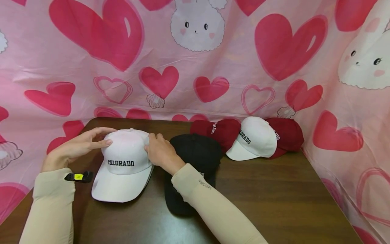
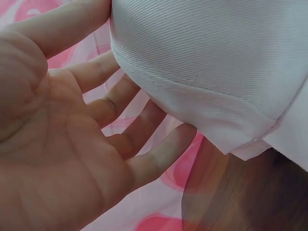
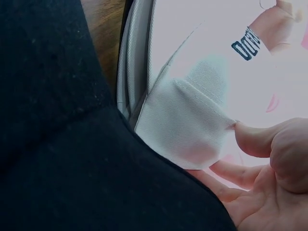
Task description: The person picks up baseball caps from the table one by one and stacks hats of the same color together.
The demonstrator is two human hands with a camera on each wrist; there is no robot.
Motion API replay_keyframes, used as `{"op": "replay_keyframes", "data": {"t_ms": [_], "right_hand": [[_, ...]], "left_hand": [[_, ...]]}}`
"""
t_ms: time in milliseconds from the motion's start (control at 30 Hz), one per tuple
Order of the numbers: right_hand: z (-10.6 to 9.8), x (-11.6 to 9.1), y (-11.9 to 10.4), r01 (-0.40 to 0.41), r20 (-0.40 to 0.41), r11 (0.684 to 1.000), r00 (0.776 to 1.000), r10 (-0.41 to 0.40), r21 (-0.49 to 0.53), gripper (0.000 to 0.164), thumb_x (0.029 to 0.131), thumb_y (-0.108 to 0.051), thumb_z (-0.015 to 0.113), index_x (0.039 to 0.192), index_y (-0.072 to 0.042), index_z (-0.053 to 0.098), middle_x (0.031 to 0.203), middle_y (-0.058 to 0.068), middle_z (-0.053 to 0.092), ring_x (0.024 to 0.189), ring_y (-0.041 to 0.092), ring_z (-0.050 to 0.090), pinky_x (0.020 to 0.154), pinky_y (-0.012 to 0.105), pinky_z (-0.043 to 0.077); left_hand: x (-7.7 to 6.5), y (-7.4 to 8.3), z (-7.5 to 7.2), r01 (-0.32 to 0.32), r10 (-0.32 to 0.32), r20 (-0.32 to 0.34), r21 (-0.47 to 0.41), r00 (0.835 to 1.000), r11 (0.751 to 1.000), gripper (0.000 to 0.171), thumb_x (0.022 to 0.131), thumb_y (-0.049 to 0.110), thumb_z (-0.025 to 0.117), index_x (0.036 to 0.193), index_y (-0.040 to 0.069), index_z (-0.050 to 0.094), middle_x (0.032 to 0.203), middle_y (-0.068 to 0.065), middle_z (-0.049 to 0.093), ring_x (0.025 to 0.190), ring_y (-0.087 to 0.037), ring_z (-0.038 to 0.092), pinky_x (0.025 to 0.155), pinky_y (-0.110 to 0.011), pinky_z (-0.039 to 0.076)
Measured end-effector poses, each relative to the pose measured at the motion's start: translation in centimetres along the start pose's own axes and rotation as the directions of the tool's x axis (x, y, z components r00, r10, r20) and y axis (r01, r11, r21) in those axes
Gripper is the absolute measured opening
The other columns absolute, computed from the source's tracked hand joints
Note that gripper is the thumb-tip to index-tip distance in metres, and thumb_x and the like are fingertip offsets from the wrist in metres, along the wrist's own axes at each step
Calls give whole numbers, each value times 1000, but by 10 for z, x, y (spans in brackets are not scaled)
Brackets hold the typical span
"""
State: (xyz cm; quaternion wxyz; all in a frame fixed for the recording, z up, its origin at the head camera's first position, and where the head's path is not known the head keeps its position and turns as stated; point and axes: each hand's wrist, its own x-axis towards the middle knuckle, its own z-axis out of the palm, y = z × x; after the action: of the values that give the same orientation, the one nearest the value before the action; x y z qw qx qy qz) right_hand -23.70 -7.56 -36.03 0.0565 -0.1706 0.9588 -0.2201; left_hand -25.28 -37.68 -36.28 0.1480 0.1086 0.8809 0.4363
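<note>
A white baseball cap point(image 1: 126, 149) lettered COLORADO stands at the left of the table, brim toward me. My left hand point(image 1: 80, 145) holds the left side of its crown, thumb at the front and fingers reaching behind. On the opposite side my right hand point(image 1: 161, 152) pinches the crown's cloth, which shows a crease in the right wrist view. More brim layers point(image 3: 136, 57) lie beneath this cap's brim. A black baseball cap point(image 1: 195, 152) stands just right of it, partly hidden by my right forearm.
Farther right along the back of the table point(image 1: 268, 200) sit a red cap point(image 1: 225, 130), another white cap point(image 1: 259, 135) and a second red cap point(image 1: 292, 134), overlapping. A pink heart-print cloth point(image 1: 189, 61) hangs behind and to the sides.
</note>
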Motion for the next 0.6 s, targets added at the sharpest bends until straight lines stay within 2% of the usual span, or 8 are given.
{"op": "replay_keyframes", "data": {"t_ms": [300, 433, 600], "right_hand": [[1, 0, 2, -1, -15, 1000, 1000, 1, 6, 50, 110, -37, 58, 150, -10, 51, 134, 10, 59, 106, 23, 67, 94, 34, 57], [-5, -4, 4, 42, -43, 999, 998, -41, 17, 49, 108, -34, 62, 149, -9, 53, 136, 10, 60, 112, 24, 67, 101, 36, 56], [-24, -14, 13, 129, -107, 983, 988, -115, 131, 49, 106, -27, 64, 151, -10, 55, 140, 10, 63, 122, 24, 63, 108, 41, 52]], "left_hand": [[-1, 1, -1, 7, -7, 4, 11, 1000, 1000, 70, 105, 32, 66, 163, 13, 32, 159, -22, 33, 143, -48, 31, 107, -77, 40], [-3, 1, -2, 6, -6, 3, 31, 1000, 1000, 70, 106, 32, 65, 163, 11, 32, 159, -22, 33, 143, -48, 32, 108, -77, 40], [-5, 1, -5, -12, 12, -7, 55, 1000, 998, 67, 105, 33, 66, 162, 13, 34, 157, -19, 37, 141, -44, 34, 108, -75, 42]]}}
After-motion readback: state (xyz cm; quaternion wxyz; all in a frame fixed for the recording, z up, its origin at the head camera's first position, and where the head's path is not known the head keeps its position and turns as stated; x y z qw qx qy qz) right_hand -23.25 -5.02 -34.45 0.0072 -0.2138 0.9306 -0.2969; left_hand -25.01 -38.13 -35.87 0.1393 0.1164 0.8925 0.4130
